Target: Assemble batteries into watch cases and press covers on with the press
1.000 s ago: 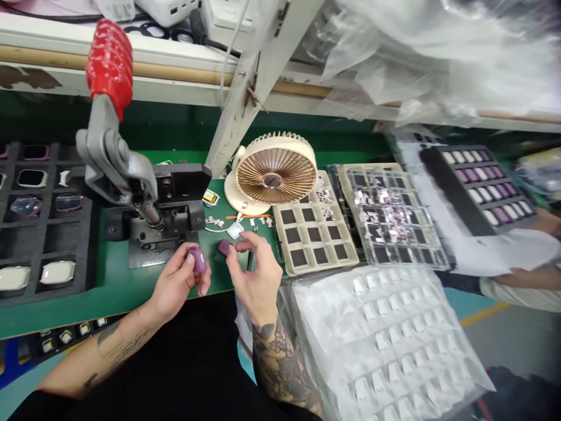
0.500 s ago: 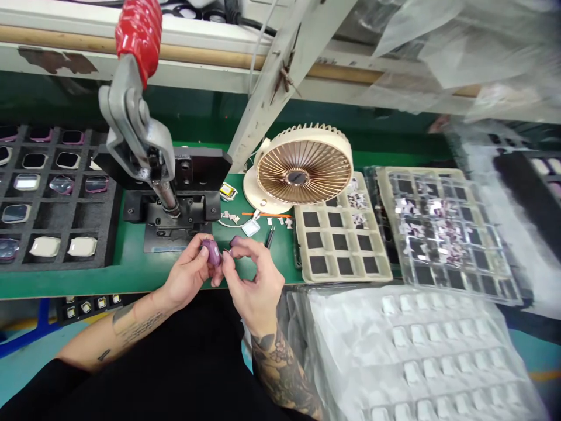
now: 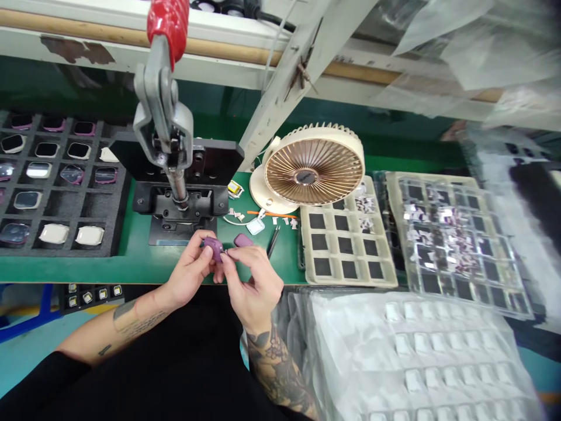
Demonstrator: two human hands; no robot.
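Observation:
My left hand [image 3: 188,275] is closed around a small purple watch case [image 3: 213,248], tilted over the front edge of the green bench. The thumb and index finger of my right hand [image 3: 254,280] pinch at the right edge of that case; whatever lies between the fingertips is too small to make out. Just beyond my right index finger shows a second purple piece [image 3: 242,240], flat with rounded corners. Whether it rests on the bench or against my fingers, I cannot tell. Dark tweezers [image 3: 273,241] lie to the right of it.
A press with a red-handled toggle clamp [image 3: 168,29] stands behind my left hand. On the left is a foam tray [image 3: 125,234] of watch cases. A fan [image 3: 313,166], a compartment tray [image 3: 350,275], a clear tray [image 3: 473,298] and plastic-wrapped trays [image 3: 350,351] are to the right.
The view has shifted, so the bench items sit farther right. My right index finger has come down to the case's edge, and more of the second purple piece shows behind it.

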